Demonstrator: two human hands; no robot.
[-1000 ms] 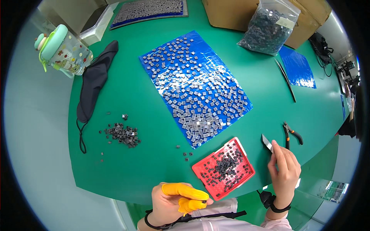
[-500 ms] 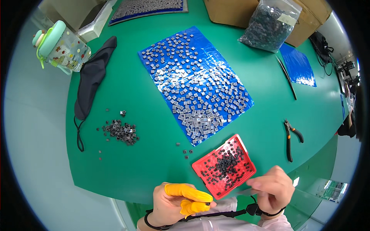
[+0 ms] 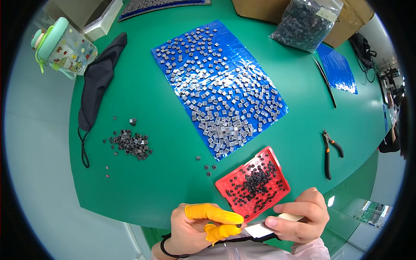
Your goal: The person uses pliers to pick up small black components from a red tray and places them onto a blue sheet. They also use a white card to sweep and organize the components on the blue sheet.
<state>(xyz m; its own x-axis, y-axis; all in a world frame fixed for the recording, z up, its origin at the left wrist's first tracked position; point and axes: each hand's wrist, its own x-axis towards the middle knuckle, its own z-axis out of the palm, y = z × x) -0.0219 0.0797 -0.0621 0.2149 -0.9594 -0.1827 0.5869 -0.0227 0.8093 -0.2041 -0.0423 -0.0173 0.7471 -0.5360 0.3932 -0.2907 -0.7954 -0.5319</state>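
Note:
My left hand (image 3: 186,225) wears yellow finger covers (image 3: 212,214) on its thumb and index finger. Pinched between their tips is a small black part (image 3: 238,225). My right hand (image 3: 305,216) is closed on a thin flat pale strip (image 3: 259,230), whose near end points at the black part, close to it; whether they touch I cannot tell. Just beyond both hands sits a shallow red tray (image 3: 222,183), tilted in view, with many small black round parts (image 3: 255,182) heaped and scattered in it.
A blue sheet (image 3: 236,41) bears many small silvery square pieces. Dark pieces lie in a pile (image 3: 134,145) at left, near a black cloth (image 3: 97,86) and a cup (image 3: 69,52). Pliers (image 3: 327,156), tweezers (image 3: 325,82), a filled bag (image 3: 305,26) and a carton (image 3: 260,11) are right and far.
My right hand has turned and brought the pale strip leftward to my left fingertips; the strip now shows its broad face. The left hand keeps its pinch. The view has shifted slightly.

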